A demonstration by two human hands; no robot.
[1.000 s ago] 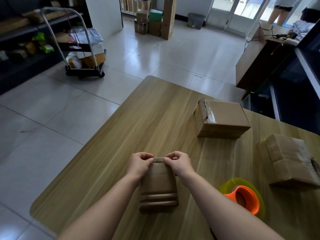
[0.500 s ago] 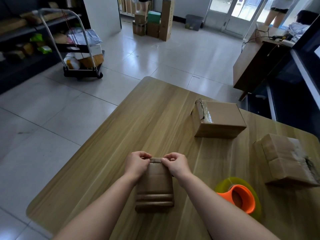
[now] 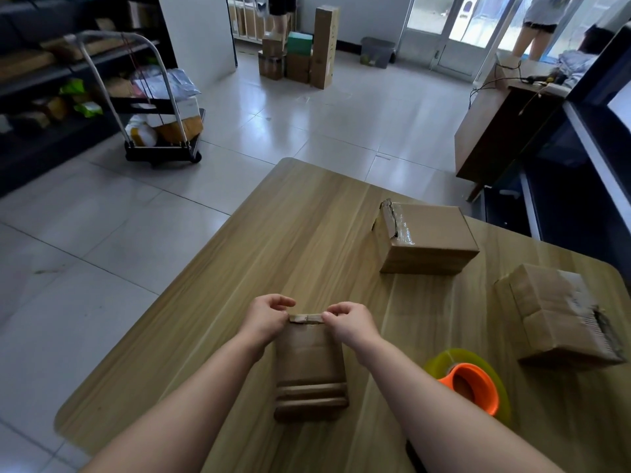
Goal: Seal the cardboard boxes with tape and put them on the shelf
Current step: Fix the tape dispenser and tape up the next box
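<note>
A small flat cardboard box (image 3: 309, 363) lies on the wooden table (image 3: 307, 233) right in front of me. My left hand (image 3: 266, 317) pinches the left corner of its far end flap. My right hand (image 3: 351, 322) pinches the right corner of the same flap. A roll of clear tape on an orange dispenser (image 3: 469, 384) sits just right of my right forearm. A taped cardboard box (image 3: 426, 238) rests further back on the table. Another worn cardboard box (image 3: 560, 317) sits at the right edge.
A trolley (image 3: 153, 107) loaded with parcels stands on the tiled floor at the left, by dark shelves (image 3: 30, 83) holding parcels. Stacked boxes (image 3: 300, 56) stand at the far wall. A wooden desk (image 3: 502, 121) is at the right. A person's legs (image 3: 536, 32) show by the door.
My fingers have opened out a little at the flap's corners, showing more of its edge. The view has shifted slightly; the boxes and tape stay put.
</note>
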